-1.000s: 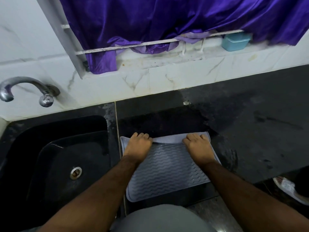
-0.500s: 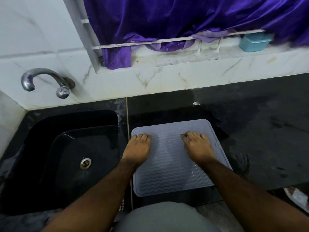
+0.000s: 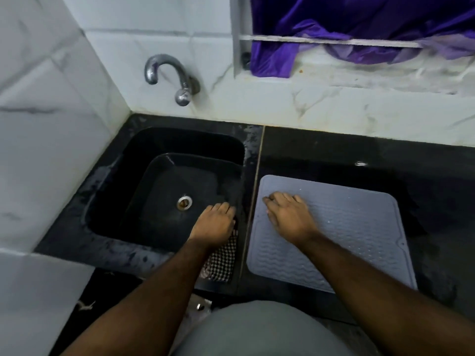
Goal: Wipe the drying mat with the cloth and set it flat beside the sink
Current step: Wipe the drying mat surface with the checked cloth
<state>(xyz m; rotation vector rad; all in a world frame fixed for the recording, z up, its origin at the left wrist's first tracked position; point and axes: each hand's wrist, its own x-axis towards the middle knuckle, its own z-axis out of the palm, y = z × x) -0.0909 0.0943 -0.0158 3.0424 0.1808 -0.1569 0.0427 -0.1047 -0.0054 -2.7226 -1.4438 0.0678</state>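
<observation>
Grey ribbed silicone drying mat (image 3: 341, 235) lies flat on the black bench (image 3: 385, 160) beside the sink (image 3: 144, 140); right hand (image 3: 289, 215) presses it, fingers spread. Left hand (image 3: 214, 223) rests on the checked cloth (image 3: 222, 260), grip unclear. Floppy, light, probably slippery; lift by an edge.

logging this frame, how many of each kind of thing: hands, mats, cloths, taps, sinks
hands: 2, left hand on the checked cloth, right hand on the mat
mats: 1, grey drying mat
cloths: 1, checked cloth
taps: 1, metal tap
sinks: 1, black sink
total: 6
</observation>
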